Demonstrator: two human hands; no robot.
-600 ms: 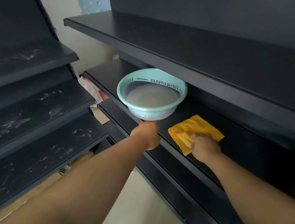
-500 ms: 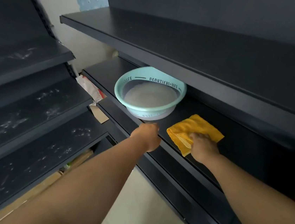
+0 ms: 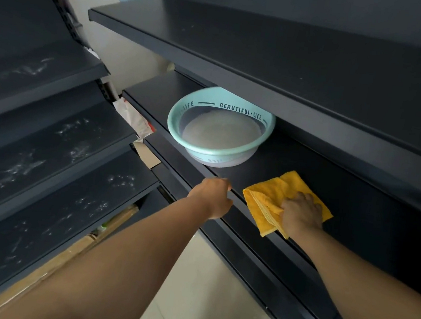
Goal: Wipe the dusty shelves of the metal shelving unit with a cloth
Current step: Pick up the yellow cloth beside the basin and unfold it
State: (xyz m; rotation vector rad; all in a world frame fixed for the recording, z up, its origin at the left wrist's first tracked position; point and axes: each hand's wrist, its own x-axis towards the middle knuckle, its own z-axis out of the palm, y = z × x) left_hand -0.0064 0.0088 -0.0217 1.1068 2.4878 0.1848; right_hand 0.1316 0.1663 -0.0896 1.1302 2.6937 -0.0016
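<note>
Under the overhanging upper shelf [image 3: 280, 70], the middle shelf [image 3: 370, 217] leaves low headroom but open run rightward. The basin [image 3: 219, 131] of cloudy water sits near the front lip; a leftward sweep could nudge it off. The folded yellow cloth [image 3: 270, 200] lies there, pressed under the right hand [image 3: 301, 213]. The left hand [image 3: 213, 197] curls at the lip, seemingly gripping it.

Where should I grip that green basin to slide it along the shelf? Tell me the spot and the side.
Take the basin by its near rim, coming from the open front of the shelf. The rim flares outward like a lip, and the shelf above overhangs its back edge, so a top or rear approach looks blocked. It holds cloudy water, so keep it level. The left hand is nearest.
</note>
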